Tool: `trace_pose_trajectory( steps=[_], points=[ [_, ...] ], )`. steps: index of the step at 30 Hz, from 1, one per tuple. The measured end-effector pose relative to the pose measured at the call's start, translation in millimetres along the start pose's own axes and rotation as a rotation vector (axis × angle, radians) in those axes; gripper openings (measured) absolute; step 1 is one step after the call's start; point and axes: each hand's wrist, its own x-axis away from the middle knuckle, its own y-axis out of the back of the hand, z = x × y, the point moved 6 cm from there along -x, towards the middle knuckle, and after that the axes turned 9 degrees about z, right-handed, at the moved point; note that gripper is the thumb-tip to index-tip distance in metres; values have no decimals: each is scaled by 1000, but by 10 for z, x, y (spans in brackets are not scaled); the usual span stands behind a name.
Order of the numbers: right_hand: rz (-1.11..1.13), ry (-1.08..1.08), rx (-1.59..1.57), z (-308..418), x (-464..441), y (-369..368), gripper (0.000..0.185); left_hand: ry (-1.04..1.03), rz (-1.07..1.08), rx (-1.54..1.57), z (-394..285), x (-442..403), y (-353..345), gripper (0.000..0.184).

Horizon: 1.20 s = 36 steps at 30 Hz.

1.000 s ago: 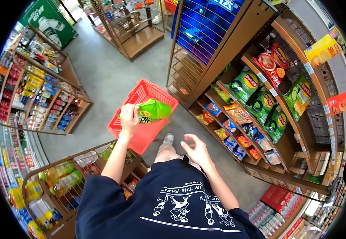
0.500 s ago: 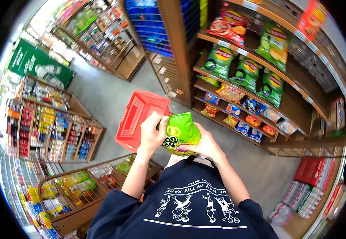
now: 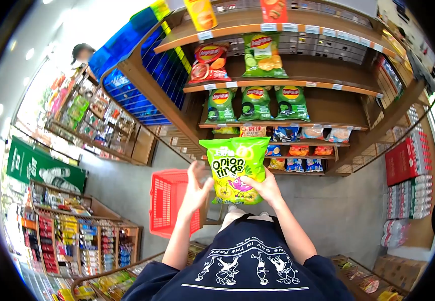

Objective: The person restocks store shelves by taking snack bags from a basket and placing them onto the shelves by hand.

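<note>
A bright green bag of onion rings (image 3: pixel 237 160) is upright in front of my chest, its printed front facing me. My right hand (image 3: pixel 265 186) grips its lower right edge, thumb over the front. Just left of the bag, my left hand (image 3: pixel 195 188) is open, thumb and fingers apart, slightly blurred. A red shopping basket (image 3: pixel 160 203) is below and left, partly behind my left forearm; what it rests on is hidden.
Ahead stand brown shelves (image 3: pixel 297 83) with several chip bags, including green ones (image 3: pixel 255 104) and a red one (image 3: pixel 210 62). Bottled drinks (image 3: pixel 420 185) are stacked at right. Product racks (image 3: pixel 77 236) stand at left. A person (image 3: pixel 82 52) is at far left.
My view has turned right to face the chip shelves. The onion rings bag now shows its front squarely. My left hand has come off the bag and opened; my right hand still holds it.
</note>
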Motion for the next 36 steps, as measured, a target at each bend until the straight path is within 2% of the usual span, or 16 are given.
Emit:
trace_pose_trajectory(
  steps=[2,4,5,14,18,21,26,28,30,33,36],
  points=[
    [-1,-10,-41,61,20,24,50,102,183,96,-102,21,-264,79],
    [72,-55,-53,48,53,-33,55,96,263,17,-58,39,-423,77],
    [65,-43,-51,73,71,-46,56,89,233,129,-44,29,-483,74],
    [176,-163,-53,-178,9,-77,59,150,174,194,52,194,-402,63],
    [139,-92,-126,-149,-73,-102,61,168,170,236,182,251,-317,62],
    [182,-106,-77,-215,-199,-141,60,198,222,183,265,245,-266,65],
    [268,-142,-13,-417,-391,-273,65,227,205,169,628,175,-35,55],
    [310,-34,152,-384,-520,-317,67,232,180,181,767,119,41,56],
    [347,-45,201,-474,-616,-388,67,226,146,71,914,75,146,56],
    [351,-166,227,-645,-770,-454,65,232,108,94,1130,-44,297,54],
    [339,-181,284,-697,-1046,-533,64,221,53,143,1385,-257,460,53]
  ],
)
